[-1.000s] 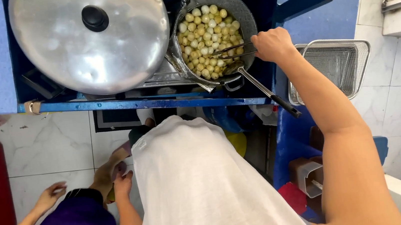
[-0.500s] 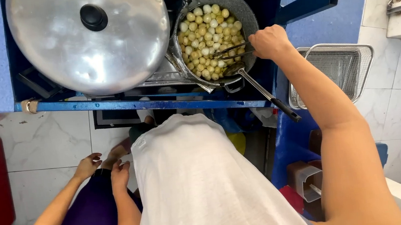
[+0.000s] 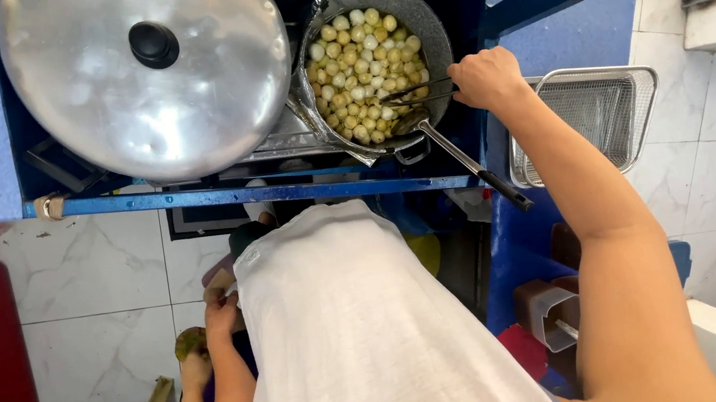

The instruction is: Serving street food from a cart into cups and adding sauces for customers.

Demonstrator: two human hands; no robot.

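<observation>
Over the pot (image 3: 431, 17) of small pale balls (image 3: 358, 44), right hand (image 3: 488, 78) grips thin sticks (image 3: 417, 91) reaching in; left hand (image 3: 223, 313) hangs low, grip unclear.

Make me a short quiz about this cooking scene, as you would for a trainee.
1. True or false: the large round silver metal lid with a black knob covers the grey round pan of pale round balls.
2. What does the right hand grip?
A) the lid's black knob
B) thin metal sticks reaching into the pan
C) a red plastic cup
3. Fill in: the square wire mesh basket sits to the ___ of the pan.

Key
1. False: the lid lies beside the pan, which is uncovered.
2. B
3. right
</observation>
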